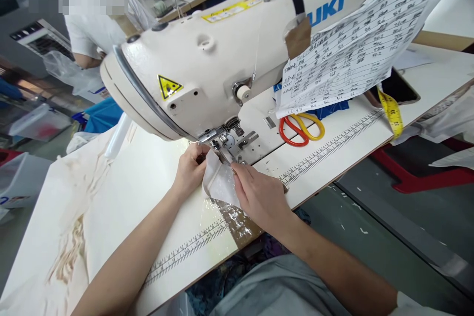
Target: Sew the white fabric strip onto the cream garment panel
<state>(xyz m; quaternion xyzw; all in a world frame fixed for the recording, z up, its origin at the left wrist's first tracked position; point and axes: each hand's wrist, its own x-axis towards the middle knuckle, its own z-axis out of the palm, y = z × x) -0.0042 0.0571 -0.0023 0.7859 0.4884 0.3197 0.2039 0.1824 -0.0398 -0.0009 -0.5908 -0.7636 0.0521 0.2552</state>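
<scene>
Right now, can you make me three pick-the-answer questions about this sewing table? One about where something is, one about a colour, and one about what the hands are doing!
1. Where are the scissors?
A. under the paper sheet
B. on the floor
C. in a hand

2. What colour is the tape measure?
A. blue
B. yellow
C. green

3. What are the left hand and right hand doing?
A. resting apart
B. holding the white cloth at the needle
C. cutting paper

Answers: A, the handles peek out below the sheet; B, it hangs bright yellow off the table; B, both hands touch the cloth by the sewing machine.
</scene>
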